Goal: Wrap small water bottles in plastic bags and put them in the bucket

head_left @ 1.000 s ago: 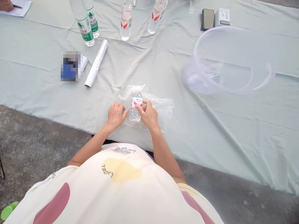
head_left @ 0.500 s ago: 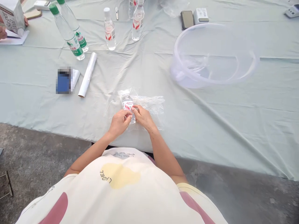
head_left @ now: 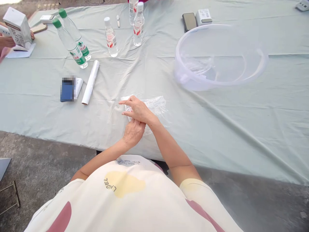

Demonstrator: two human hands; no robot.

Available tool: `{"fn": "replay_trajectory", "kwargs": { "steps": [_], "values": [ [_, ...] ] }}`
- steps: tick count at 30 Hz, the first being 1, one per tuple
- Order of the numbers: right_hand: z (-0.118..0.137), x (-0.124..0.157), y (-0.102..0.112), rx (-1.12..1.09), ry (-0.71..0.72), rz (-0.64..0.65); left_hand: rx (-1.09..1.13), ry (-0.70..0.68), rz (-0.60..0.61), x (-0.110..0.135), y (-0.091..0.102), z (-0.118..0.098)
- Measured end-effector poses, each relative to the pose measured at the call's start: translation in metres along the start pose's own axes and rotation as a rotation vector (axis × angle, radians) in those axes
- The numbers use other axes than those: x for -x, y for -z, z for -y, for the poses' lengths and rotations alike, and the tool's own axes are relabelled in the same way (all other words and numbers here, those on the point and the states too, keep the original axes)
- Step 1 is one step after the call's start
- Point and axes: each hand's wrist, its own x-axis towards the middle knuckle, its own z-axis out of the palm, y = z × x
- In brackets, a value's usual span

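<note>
My right hand (head_left: pixel 138 109) reaches across the top of my left hand, its thumb and fingers stretched out and apart towards the left. Under its palm, the fingers of my left hand (head_left: pixel 134 132) are mostly hidden, so their grip does not show. A crumpled sheet of clear plastic film (head_left: pixel 156 104) lies beneath both hands and spreads to the right. The small water bottle lying on that film is almost wholly covered by my hands; only a faint bit of its label (head_left: pixel 130 109) shows between the right thumb and fingers.
Left stand a film roll (head_left: pixel 90 82), a blurred blue item (head_left: pixel 67 91) and green-capped bottles (head_left: pixel 76 55). Small bottles (head_left: pixel 111 42) (head_left: pixel 138 29) and a nail clipper (head_left: pixel 118 21) lie beyond. Right: a translucent tub (head_left: pixel 190 79), a scale (head_left: pixel 189 22). Far left, another person's hand (head_left: pixel 7 42) holds a box (head_left: pixel 20 29).
My right hand has moved left and up over the bottle, its fingers spreading. My left hand has slid right beneath it, and the bottle is now mostly covered. The view has shifted slightly.
</note>
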Motion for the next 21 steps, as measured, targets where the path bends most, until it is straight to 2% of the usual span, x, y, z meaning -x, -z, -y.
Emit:
{"fn": "replay_trajectory", "kwargs": {
  "steps": [2,4,6,11,15,18,21],
  "values": [
    [-0.002,-0.012,0.002,0.167,-0.041,0.040,0.003,-0.013,-0.024,-0.001,-0.005,0.001],
    [-0.010,-0.020,0.004,0.245,-0.135,-0.006,-0.023,-0.048,-0.037,0.000,-0.007,0.002],
    [-0.024,-0.021,0.005,0.213,-0.208,-0.081,-0.080,-0.113,-0.072,0.002,-0.009,0.002],
    [-0.057,-0.002,0.008,0.016,-0.277,-0.137,-0.177,-0.261,-0.219,0.003,-0.017,-0.002],
    [-0.069,0.013,0.020,0.229,-0.258,-0.224,-0.187,-0.296,-0.213,0.001,-0.020,-0.004],
    [-0.072,0.016,0.030,0.411,-0.241,-0.177,-0.196,-0.308,-0.194,0.000,-0.018,-0.003],
    [-0.075,0.006,0.037,0.483,-0.250,-0.079,-0.205,-0.318,-0.192,0.001,-0.015,-0.002]
  ]
}}
